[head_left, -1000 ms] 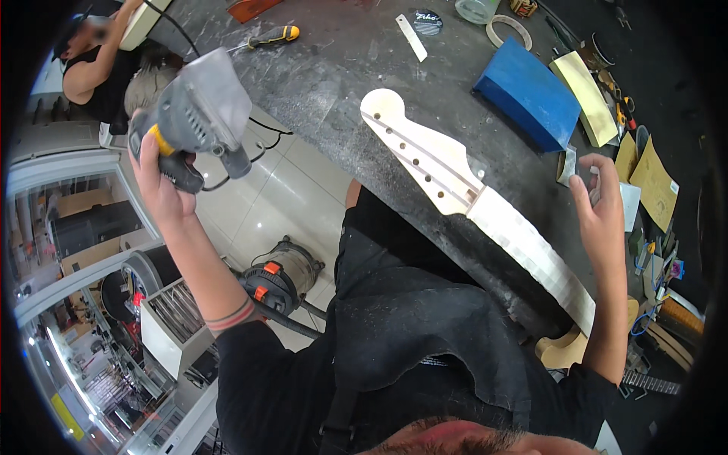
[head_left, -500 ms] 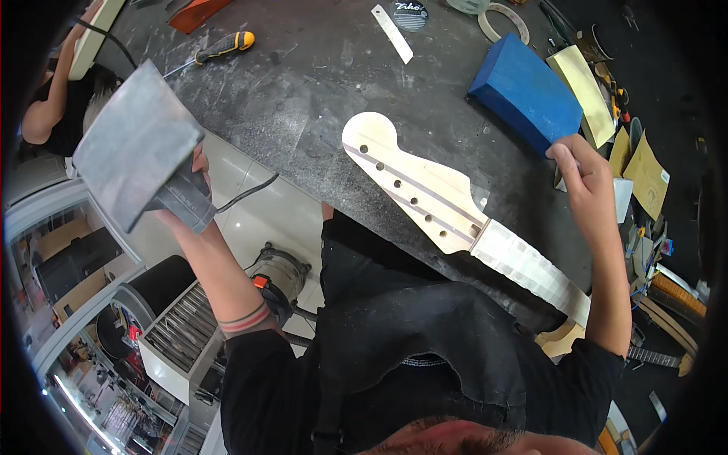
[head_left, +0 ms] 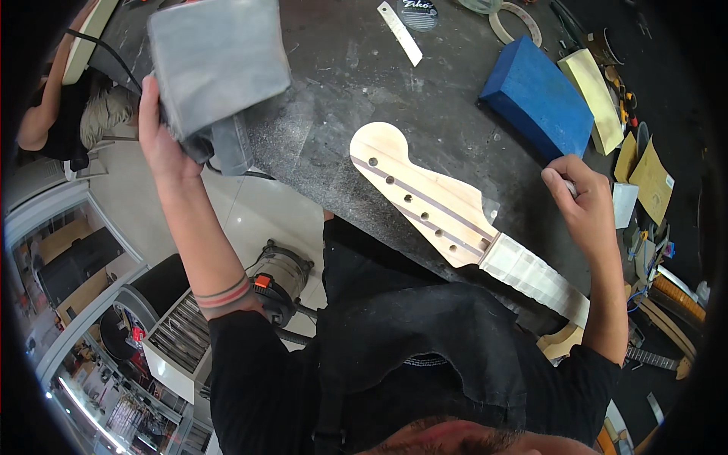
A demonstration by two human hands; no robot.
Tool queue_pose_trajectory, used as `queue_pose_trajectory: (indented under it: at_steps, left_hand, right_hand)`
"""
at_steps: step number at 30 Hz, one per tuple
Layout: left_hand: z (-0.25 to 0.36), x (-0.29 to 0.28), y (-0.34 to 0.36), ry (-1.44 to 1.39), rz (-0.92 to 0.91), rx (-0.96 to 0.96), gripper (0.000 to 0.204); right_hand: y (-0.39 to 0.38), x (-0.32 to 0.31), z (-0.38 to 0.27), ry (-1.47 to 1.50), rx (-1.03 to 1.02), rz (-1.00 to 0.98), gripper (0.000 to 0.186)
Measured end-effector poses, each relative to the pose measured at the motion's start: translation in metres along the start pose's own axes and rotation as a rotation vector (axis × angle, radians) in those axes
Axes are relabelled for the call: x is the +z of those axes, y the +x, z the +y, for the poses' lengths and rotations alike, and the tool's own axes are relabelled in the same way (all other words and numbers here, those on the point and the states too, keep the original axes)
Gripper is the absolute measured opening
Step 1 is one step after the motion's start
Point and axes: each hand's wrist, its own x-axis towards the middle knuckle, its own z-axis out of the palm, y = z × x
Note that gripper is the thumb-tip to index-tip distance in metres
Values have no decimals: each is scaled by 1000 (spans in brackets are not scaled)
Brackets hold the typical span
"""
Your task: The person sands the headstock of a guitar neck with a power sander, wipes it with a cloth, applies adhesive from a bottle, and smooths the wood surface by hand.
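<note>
My left hand is wrapped around a corded tool with a flat, square grey head, raised over the bench's left edge. Its fingers are partly hidden behind the tool. An unfinished guitar neck lies slantwise on the bench, its pale headstock pierced by a row of holes and its fretboard covered with whitish tape. My right hand is closed just below a blue block, to the right of the neck. Whatever its curled fingers may hold is too small to make out.
The dark bench carries a steel ruler, a tape roll and a pale yellow block. Sandpaper sheets and a cluttered pile stand at the right. A vacuum cleaner is on the floor; another person works at far left.
My left hand has carried the grey tool up and to the right, so it now covers the screwdriver. My right hand has stayed closed near the blue block. The view has shifted slightly.
</note>
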Motion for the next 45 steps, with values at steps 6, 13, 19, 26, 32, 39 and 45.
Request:
queue_pose_trajectory:
  at_steps: [6, 13, 19, 26, 32, 39, 45]
  left_hand:
    - [5, 5, 27, 26, -160, -169, 42]
    - [3, 15, 40, 95, -186, -159, 40]
    - [1, 21, 51, 159, -220, -143, 41]
    - [1, 20, 57, 234, -328, -93, 46]
    - [1, 21, 58, 227, -344, -111, 50]
    - [-7, 26, 60, 193, -329, -203, 54]
    - [1, 4, 79, 253, -342, -252, 53]
  right_hand:
    - [-3, 1, -5, -19, 40, -64, 26]
    - [-8, 6, -4, -22, 19, -111, 26]
    - [-17, 5, -3, -17, 1, -119, 28]
    - [-40, 2, 9, -5, -63, -106, 28]
    - [-64, -20, 40, -26, -97, -60, 29]
    - [-107, -32, 103, -60, -86, 123, 22]
    - [-111, -31, 127, 14, -18, 57, 36]
